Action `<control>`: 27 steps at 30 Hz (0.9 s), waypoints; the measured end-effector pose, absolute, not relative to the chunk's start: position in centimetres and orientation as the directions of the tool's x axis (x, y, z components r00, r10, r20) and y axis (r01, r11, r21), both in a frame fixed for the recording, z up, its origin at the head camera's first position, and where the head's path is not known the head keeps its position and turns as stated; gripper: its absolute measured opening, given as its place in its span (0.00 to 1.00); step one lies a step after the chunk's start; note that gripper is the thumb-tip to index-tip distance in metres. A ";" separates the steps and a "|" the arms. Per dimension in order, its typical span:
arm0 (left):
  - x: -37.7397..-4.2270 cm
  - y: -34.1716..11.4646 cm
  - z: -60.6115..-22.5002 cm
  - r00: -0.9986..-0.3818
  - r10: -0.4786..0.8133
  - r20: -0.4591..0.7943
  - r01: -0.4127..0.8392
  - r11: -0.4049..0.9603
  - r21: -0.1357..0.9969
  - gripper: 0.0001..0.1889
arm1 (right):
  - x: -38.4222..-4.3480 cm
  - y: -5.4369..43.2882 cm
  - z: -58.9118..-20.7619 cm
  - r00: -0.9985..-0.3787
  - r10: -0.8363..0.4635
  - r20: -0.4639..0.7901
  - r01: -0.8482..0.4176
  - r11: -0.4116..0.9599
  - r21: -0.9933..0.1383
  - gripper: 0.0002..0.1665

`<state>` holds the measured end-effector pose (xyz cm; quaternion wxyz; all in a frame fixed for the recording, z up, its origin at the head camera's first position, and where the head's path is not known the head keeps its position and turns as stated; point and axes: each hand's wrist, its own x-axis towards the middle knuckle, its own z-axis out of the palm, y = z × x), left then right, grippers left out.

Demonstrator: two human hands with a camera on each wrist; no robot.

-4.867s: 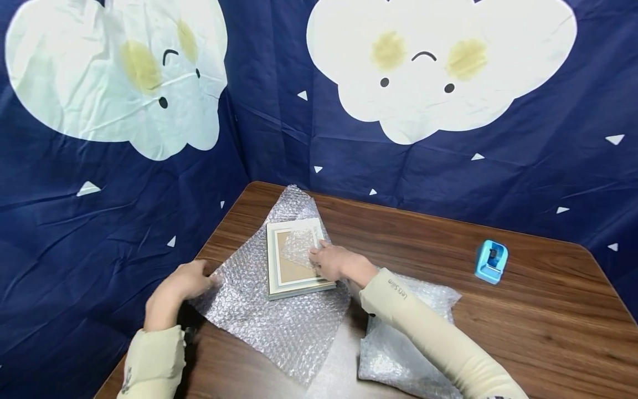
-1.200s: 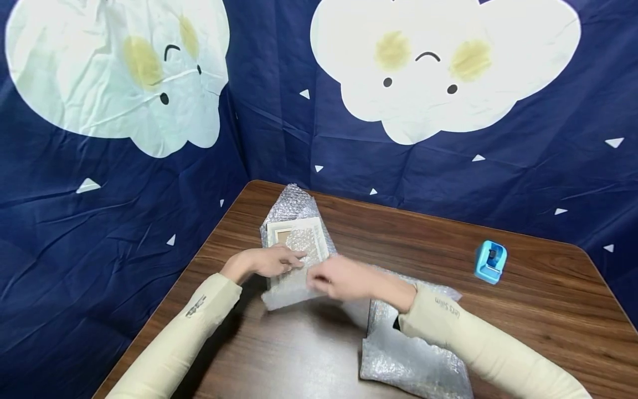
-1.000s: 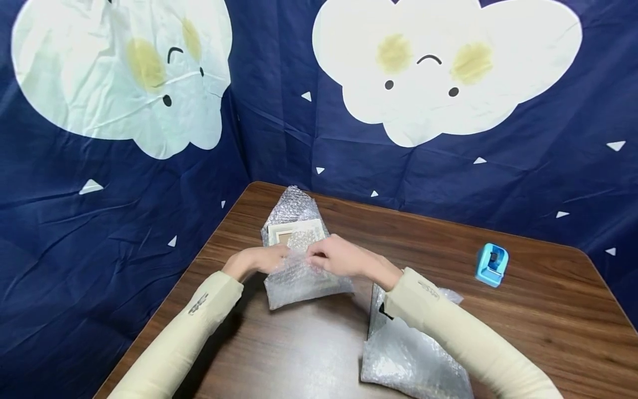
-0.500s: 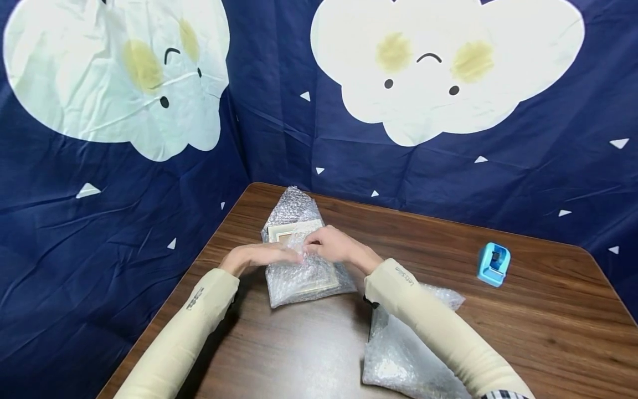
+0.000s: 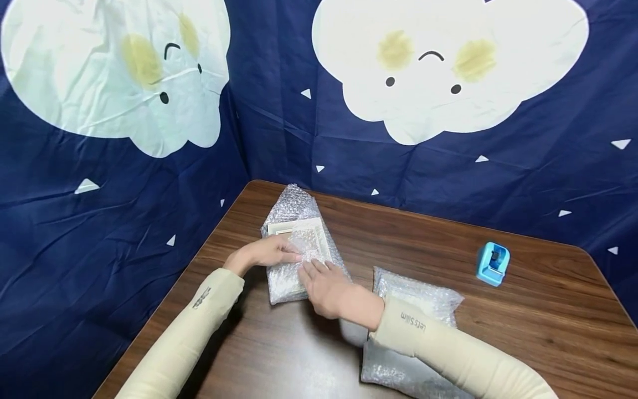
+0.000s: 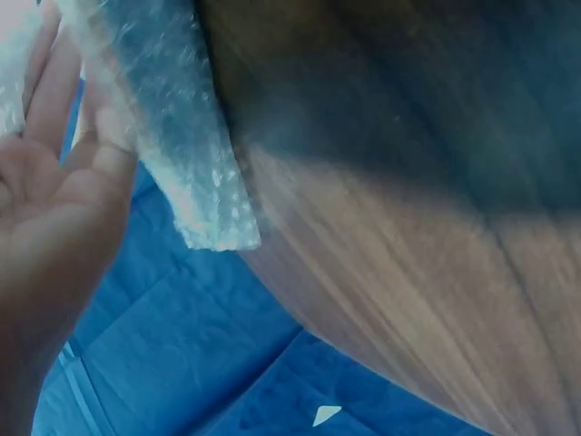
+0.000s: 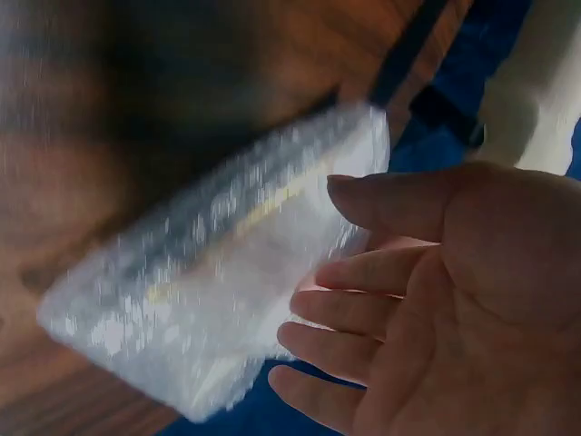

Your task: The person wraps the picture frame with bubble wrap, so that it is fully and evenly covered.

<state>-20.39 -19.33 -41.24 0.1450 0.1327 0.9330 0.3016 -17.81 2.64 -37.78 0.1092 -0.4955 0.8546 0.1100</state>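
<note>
A cream picture frame (image 5: 324, 246) lies at the table's back left, with clear bubble wrap (image 5: 288, 280) folded over its left side and near end. Its far end shows uncovered, and a wrap corner points toward the back. My left hand (image 5: 269, 252) rests on the wrapped frame from the left, its fingers extended in the left wrist view. From the right, my right hand (image 5: 329, 288) touches the wrap's near right part with straight fingers. The right wrist view shows the wrapped near end (image 7: 227, 263) beside the fingers and thumb of that hand.
A second bubble-wrapped flat bundle (image 5: 399, 363) lies at the front right, partly under my right forearm. Farther right stands a blue tape dispenser (image 5: 492, 263) on the brown wooden table (image 5: 548, 310). Navy cloth with clouds (image 5: 279, 138) hangs behind and to the left.
The bubble wrap, spread out at first, is now folded over the frame from the left and near sides. My right hand has moved from the frame's middle toward its near right, its fingers straightened.
</note>
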 end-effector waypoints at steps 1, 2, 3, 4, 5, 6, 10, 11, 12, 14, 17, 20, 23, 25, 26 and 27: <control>-20.4 -19.3 -41.4 -0.931 0.320 -0.174 0.163 0.793 0.587 0.13 | -17.5 2.7 -37.9 -0.476 -0.822 -0.313 -0.875 0.480 0.069 0.40; -20.5 -19.2 -41.5 -0.938 0.306 -0.164 0.159 0.799 0.581 0.13 | -17.4 2.7 -38.1 -0.472 -0.821 -0.322 -0.874 0.483 0.053 0.40; -20.5 -19.1 -41.6 -0.944 0.289 -0.157 0.152 0.806 0.571 0.13 | -17.3 2.7 -38.2 -0.471 -0.819 -0.326 -0.872 0.488 0.035 0.39; -20.5 -19.0 -41.6 -0.951 0.271 -0.147 0.146 0.816 0.560 0.12 | -17.3 2.7 -38.4 -0.471 -0.819 -0.329 -0.870 0.493 0.018 0.39; -20.5 -19.0 -41.7 -0.957 0.258 -0.135 0.145 0.824 0.547 0.12 | -17.4 2.6 -38.5 -0.471 -0.816 -0.335 -0.867 0.498 0.009 0.39; -20.5 -18.9 -41.8 -0.961 0.245 -0.127 0.139 0.828 0.542 0.11 | -17.5 2.6 -38.6 -0.471 -0.815 -0.338 -0.867 0.498 0.005 0.39; -20.7 -18.5 -42.2 -0.975 0.214 -0.065 0.147 0.833 0.533 0.08 | -18.1 2.4 -39.0 -0.446 -0.823 -0.350 -0.880 0.474 0.007 0.40; -20.7 -18.4 -42.3 -0.976 0.211 -0.050 0.152 0.830 0.537 0.08 | -18.3 2.3 -39.0 -0.436 -0.826 -0.357 -0.886 0.464 0.007 0.41; -20.8 -18.3 -42.4 -0.977 0.212 -0.032 0.162 0.828 0.536 0.07 | -18.4 2.2 -39.0 -0.424 -0.830 -0.363 -0.892 0.452 0.008 0.41; -21.2 -18.0 -42.6 -0.974 0.227 0.007 0.197 0.829 0.523 0.08 | -18.7 2.1 -39.0 -0.403 -0.833 -0.378 -0.901 0.434 0.003 0.41; -22.2 -18.0 -42.6 -0.969 0.240 0.065 0.239 0.832 0.500 0.11 | -19.1 1.8 -38.9 -0.384 -0.828 -0.408 -0.905 0.425 -0.010 0.41; -23.7 -19.0 -41.9 -0.980 0.153 0.127 0.196 0.850 0.488 0.13 | -19.3 1.6 -38.7 -0.384 -0.817 -0.431 -0.896 0.443 -0.042 0.41; -25.4 -20.9 -40.9 -0.987 -0.022 0.157 0.059 0.869 0.491 0.15 | -19.4 1.6 -38.6 -0.387 -0.808 -0.445 -0.882 0.465 -0.078 0.41; -26.3 -22.1 -40.2 -0.986 -0.126 0.106 -0.056 0.863 0.503 0.18 | -19.5 1.5 -38.6 -0.386 -0.807 -0.447 -0.877 0.471 -0.094 0.41; -26.8 -22.7 -39.9 -0.985 -0.161 0.066 -0.108 0.862 0.496 0.20 | -19.6 1.6 -38.6 -0.384 -0.806 -0.450 -0.876 0.473 -0.100 0.41; -27.1 -23.1 -39.7 -0.983 -0.185 0.016 -0.154 0.858 0.490 0.23 | -19.6 1.6 -38.5 -0.381 -0.806 -0.452 -0.875 0.473 -0.106 0.41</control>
